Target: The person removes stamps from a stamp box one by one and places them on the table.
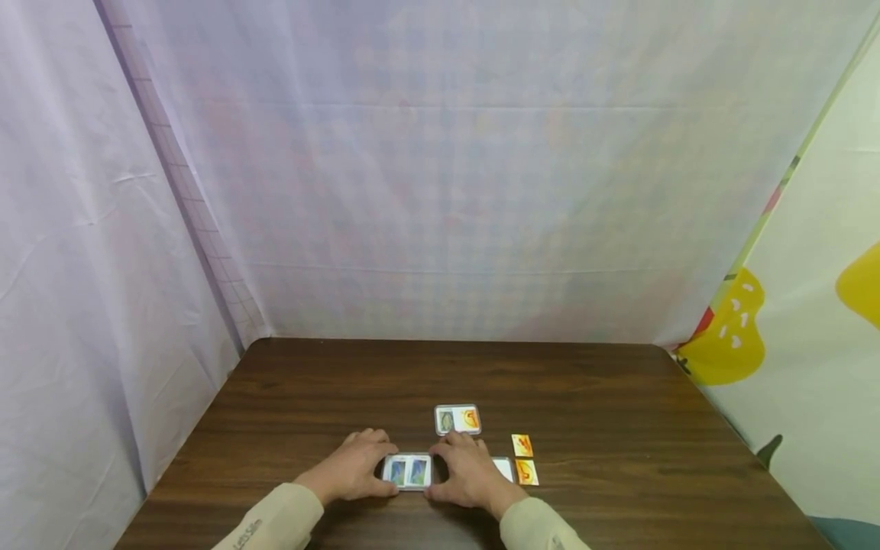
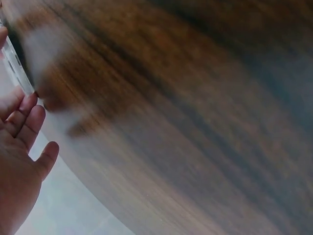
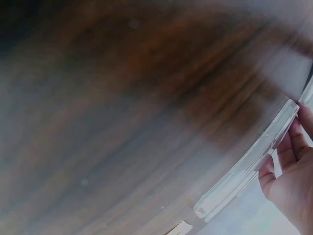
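Observation:
A flat clear-edged plastic case (image 1: 408,472) with two blue-green picture cards side by side lies between both hands at the table's near side. My left hand (image 1: 354,466) holds its left edge, thumb at the near corner and fingers at the far one. My right hand (image 1: 470,472) grips its right edge the same way. The left wrist view catches the case's pale side (image 2: 18,68) at the fingertips of the left hand (image 2: 19,152). Partly hidden under the right hand is a second case (image 1: 505,467), white inside; its long clear edge (image 3: 249,159) shows in the right wrist view.
Beyond the hands lies a third case (image 1: 457,419) with a greyish picture and an orange one. Two small orange-yellow cards (image 1: 522,445) lie loose on the right, one nearer than the other. The dark wooden table (image 1: 330,374) meets pale curtains (image 1: 440,191) behind.

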`<state>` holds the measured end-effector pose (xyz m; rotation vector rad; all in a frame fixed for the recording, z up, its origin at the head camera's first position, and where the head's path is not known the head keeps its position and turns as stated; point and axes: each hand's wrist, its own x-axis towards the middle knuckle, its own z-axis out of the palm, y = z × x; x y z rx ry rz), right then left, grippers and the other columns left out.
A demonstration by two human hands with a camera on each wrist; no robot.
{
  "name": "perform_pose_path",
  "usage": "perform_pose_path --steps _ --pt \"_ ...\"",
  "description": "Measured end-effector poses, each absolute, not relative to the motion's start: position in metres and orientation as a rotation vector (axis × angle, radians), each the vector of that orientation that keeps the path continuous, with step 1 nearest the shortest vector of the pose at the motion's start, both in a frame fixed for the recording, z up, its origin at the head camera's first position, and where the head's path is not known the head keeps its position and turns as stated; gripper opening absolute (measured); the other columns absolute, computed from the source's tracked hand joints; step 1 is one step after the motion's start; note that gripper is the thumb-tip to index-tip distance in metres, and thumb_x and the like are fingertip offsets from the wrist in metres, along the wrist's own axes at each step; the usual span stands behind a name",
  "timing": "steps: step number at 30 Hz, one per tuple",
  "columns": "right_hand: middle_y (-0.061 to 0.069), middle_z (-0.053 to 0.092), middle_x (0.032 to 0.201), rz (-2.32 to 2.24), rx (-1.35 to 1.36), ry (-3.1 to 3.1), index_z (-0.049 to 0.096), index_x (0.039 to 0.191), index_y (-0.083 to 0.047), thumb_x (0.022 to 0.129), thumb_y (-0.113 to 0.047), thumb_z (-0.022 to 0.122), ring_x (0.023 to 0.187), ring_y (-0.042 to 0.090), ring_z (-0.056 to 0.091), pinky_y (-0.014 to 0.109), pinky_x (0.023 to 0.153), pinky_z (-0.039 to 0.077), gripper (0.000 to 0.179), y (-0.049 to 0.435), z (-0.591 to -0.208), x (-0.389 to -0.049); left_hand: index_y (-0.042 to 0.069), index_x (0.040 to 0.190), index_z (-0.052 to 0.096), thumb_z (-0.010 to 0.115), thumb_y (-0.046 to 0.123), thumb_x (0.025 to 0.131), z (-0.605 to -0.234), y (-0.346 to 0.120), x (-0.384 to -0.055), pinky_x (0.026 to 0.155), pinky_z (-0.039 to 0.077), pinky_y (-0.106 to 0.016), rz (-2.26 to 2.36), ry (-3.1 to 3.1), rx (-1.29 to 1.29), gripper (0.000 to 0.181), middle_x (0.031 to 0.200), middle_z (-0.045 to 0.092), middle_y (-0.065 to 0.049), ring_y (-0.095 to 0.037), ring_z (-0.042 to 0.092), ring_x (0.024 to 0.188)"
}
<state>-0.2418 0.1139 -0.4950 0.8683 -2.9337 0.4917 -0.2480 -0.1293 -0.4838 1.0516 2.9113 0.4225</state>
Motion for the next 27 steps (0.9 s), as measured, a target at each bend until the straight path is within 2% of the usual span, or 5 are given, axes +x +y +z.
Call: perform_pose_path --steps 14,27 --pt "0.004 0.058 0.115 0.497 0.864 -2.958 0.068 0.117 -0.012 0.073 -0.05 0.079 0.108 0.024 0.052 0.042 0.087 0.042 0.059 0.1132 -0.4939 -0.2419 0.006 0.119 0.067 0.079 0.049 0.075 -0.4855 -0.1278 -0.247 0.095 0.043 -0.045 0.42 2.926 1.027 0.063 0.106 0.057 0.001 -0.016 0.051 0.1" --pt "0.006 0.057 0.119 0.517 0.862 -2.968 0.066 0.119 -0.009 0.076 -0.044 0.078 0.112 0.026 0.051 0.043 0.088 0.042 0.057 0.1129 -0.4944 -0.2395 0.006 0.121 0.066 0.078 0.048 0.077 -0.4854 -0.1263 -0.2471 0.095 0.043 -0.043 0.405 2.923 1.023 0.062 0.109 0.058 0.001 -0.017 0.052 0.102"
